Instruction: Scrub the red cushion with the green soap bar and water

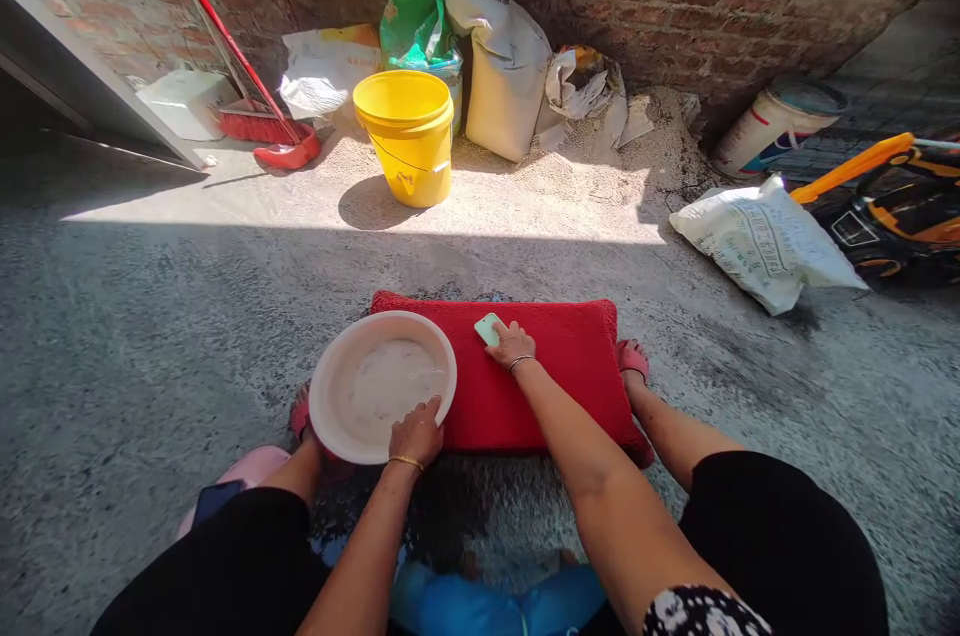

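My left hand (417, 433) is closed over the near right rim of a white plastic basin (319, 396), which holds cloudy water. The basin is tilted and overlaps the left end of a red fabric-covered cushion (562, 356). On the cushion's upper middle, my right hand (513, 343) grips a pale green scrub brush (489, 328) and presses it to the fabric. The brush's underside is hidden. The cushion lies on the concrete floor between my feet, which are in pink sandals.
A yellow bucket (403, 146) stands ahead, before sacks (506, 66) along the brick wall. A red broom and dustpan (289, 148) are at left. A white bag (765, 241) and an orange-black machine (900, 211) lie right. A phone (216, 501) rests on a pink stool (259, 464).
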`<state>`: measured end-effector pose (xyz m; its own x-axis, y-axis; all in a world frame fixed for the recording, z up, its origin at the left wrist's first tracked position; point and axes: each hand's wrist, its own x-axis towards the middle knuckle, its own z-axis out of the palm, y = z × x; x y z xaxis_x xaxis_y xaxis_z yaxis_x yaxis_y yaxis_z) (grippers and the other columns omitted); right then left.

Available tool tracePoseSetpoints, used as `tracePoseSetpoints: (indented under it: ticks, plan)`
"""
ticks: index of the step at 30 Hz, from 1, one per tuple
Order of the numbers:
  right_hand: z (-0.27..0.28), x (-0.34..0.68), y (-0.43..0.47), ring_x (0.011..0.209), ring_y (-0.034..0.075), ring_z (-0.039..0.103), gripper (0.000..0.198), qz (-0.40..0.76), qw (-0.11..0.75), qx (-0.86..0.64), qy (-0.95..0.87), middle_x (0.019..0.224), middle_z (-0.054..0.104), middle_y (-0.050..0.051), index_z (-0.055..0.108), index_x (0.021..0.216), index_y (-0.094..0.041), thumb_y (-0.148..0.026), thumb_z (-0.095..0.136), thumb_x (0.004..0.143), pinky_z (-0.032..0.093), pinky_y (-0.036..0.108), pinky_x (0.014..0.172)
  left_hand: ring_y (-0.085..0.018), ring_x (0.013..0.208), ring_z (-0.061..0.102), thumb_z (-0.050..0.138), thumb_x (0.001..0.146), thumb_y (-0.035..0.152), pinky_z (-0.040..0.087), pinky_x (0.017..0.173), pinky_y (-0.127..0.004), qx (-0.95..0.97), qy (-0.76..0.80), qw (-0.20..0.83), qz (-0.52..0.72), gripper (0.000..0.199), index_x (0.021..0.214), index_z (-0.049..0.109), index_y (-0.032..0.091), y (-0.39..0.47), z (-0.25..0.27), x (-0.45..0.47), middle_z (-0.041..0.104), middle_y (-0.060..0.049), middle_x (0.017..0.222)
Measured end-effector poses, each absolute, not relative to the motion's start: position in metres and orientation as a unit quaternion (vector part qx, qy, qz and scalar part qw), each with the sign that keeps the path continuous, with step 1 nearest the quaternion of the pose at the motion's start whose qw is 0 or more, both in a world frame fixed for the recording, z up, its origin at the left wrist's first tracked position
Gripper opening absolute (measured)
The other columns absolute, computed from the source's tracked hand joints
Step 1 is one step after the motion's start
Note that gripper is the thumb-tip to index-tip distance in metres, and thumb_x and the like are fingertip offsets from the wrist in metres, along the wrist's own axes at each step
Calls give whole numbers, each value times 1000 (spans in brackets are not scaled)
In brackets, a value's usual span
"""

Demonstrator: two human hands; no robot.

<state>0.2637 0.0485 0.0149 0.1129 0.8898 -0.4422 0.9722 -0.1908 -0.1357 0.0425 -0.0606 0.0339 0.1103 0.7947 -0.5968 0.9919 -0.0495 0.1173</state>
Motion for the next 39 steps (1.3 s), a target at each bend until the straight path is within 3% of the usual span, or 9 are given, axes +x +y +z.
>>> tracePoseSetpoints:
  ticks: [9, 22, 27, 33, 36, 39]
  plan:
    - [16, 436, -14, 114, 29, 54, 64, -195, 109, 902, 371, 126, 49, 15, 40, 139, -27, -61, 48, 84, 43, 42, 88, -27, 106, 62, 42, 89, 31, 47, 87, -43, 700, 646, 249, -174, 49, 138, 46, 25, -62, 36, 45, 62, -12, 124]
    - [23, 216, 76, 108, 23, 54, 55, -193, 72, 698, 686, 121, 50, 10, 46, 133, -32, -56, 55, 84, 44, 33, 84, -26, 103, 62, 43, 89, 32, 47, 84, -41, 707, 649, 224, -170, 48, 137, 48, 26, -66, 31, 46, 63, -11, 122]
    - [14, 281, 69, 112, 25, 53, 55, -190, 107, 738, 639, 124, 49, 11, 46, 134, -32, -53, 55, 84, 43, 35, 86, -26, 103, 63, 43, 89, 31, 47, 84, -41, 706, 652, 220, -163, 48, 137, 48, 27, -66, 28, 46, 64, -10, 121]
    - [23, 410, 27, 113, 29, 55, 63, -189, 116, 877, 426, 126, 50, 14, 43, 139, -29, -59, 51, 84, 45, 41, 86, -28, 103, 62, 44, 89, 32, 47, 84, -42, 706, 653, 226, -153, 49, 137, 48, 26, -66, 32, 46, 64, -11, 122]
    - [28, 411, 24, 113, 30, 56, 64, -189, 103, 896, 388, 128, 49, 15, 43, 139, -27, -61, 48, 85, 45, 42, 87, -26, 105, 62, 43, 89, 31, 46, 86, -41, 702, 655, 233, -155, 49, 138, 47, 26, -66, 34, 46, 63, -11, 122]
    - [30, 361, 44, 112, 27, 56, 62, -197, 87, 852, 477, 126, 50, 13, 44, 138, -30, -61, 50, 84, 46, 40, 86, -25, 105, 61, 42, 90, 30, 45, 87, -39, 699, 658, 231, -158, 49, 138, 47, 26, -67, 34, 46, 64, -11, 122]
